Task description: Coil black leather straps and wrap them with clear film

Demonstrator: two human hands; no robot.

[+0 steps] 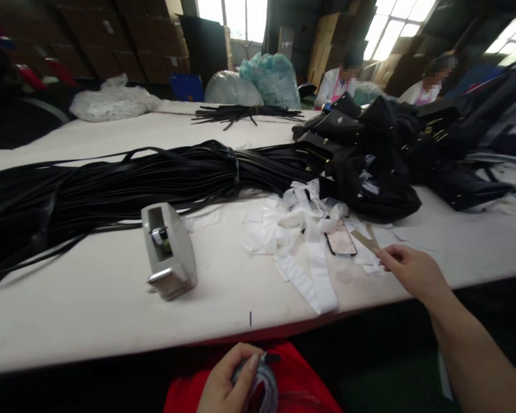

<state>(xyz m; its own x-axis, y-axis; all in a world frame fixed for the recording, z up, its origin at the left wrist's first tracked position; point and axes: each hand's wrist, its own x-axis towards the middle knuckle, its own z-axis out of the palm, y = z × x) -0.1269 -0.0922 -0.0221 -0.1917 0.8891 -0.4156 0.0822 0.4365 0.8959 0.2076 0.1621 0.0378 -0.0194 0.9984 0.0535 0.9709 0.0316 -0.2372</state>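
My left hand (232,378), low at the front over red cloth, is closed around a greyish coiled bundle (266,387); what exactly it is, I cannot make out. Over the table's right part, my right hand (408,269) pinches the end of a thin tan strip (364,241). Just left of that strip lies a phone (341,238) with its screen lit. Crumpled white tape or film strips (301,229) are heaped beside the phone, one length trailing toward the table edge.
A tape dispenser (168,252) stands on the white table (112,310). Long black straps (155,178) lie bundled behind it. Black bags (361,155) are piled at right. Plastic bags (270,77) and two people are at the far side.
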